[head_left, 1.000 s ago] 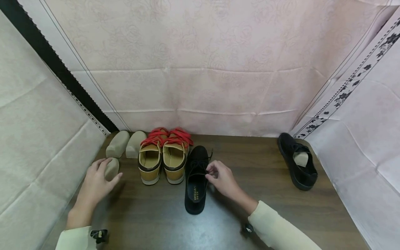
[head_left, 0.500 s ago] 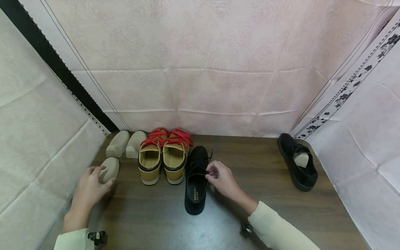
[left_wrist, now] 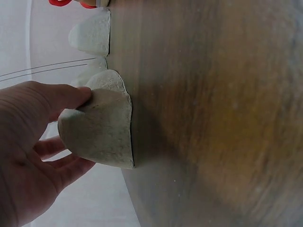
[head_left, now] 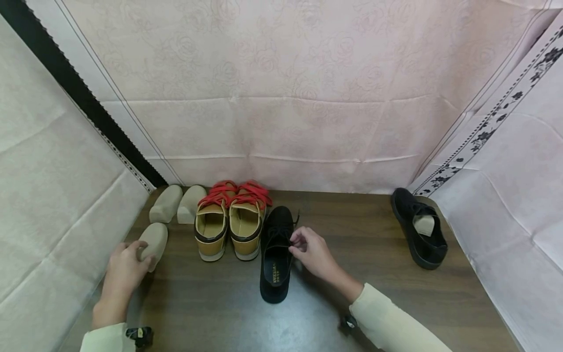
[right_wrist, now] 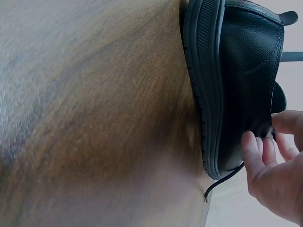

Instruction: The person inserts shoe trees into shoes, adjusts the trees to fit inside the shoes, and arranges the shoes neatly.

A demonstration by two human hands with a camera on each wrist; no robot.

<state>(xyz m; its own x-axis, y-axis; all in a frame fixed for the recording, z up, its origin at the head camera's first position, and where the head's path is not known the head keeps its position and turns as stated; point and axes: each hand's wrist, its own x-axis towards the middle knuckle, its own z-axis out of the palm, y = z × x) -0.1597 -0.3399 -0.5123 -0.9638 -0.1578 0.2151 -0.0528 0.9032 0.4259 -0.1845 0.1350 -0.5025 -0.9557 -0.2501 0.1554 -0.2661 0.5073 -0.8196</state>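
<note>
My left hand (head_left: 124,274) grips the near end of a pale beige molded shoe insert (head_left: 155,244) on the wooden surface at the left. In the left wrist view the thumb lies on one side of this insert (left_wrist: 102,125) and fingers curl round the other. My right hand (head_left: 311,248) pinches the right side of a black lace-up shoe (head_left: 275,288), near its laces. Its insole has gold lettering. Seen from the right wrist, the fingertips are at the top edge of the shoe (right_wrist: 251,52), and a loose lace (right_wrist: 225,180) hangs past the toe.
Two more beige inserts (head_left: 166,204) stand at the back left. Beside them are tan shoes (head_left: 245,230) with red laces, close against the black shoe. Another black shoe (head_left: 406,220) with an insert inside sits far right. Patterned cloth walls (head_left: 281,127) enclose the wooden surface (head_left: 352,220).
My left hand has shifted slightly left and down, from over the insert to a grip at its near end, so more of the insert shows. The right hand keeps its place at the black shoe.
</note>
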